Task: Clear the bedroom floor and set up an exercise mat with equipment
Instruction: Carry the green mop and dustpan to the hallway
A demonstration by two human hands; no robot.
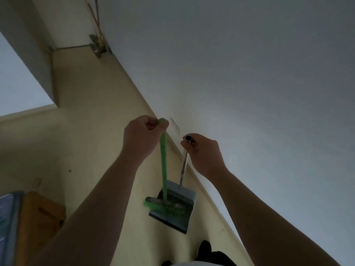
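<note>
Left hand (143, 131) grips a green broom (163, 169), right hand (203, 150) grips the dustpan (172, 208) handle beside the wall (249, 73); sweeping apparently under way (no mat visible yet).

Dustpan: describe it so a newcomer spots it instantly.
Follow the white wall on the right down to its seam with the cream floor. Right by that seam is the grey dustpan, its thin metal handle gripped by the right hand. Unlike the bright green broom across its mouth, it is grey with comb teeth.

long-handled tools (99, 40) leaning in far corner; brown wooden furniture (41, 217) lower left, blue item (8, 214) beside it.
</note>
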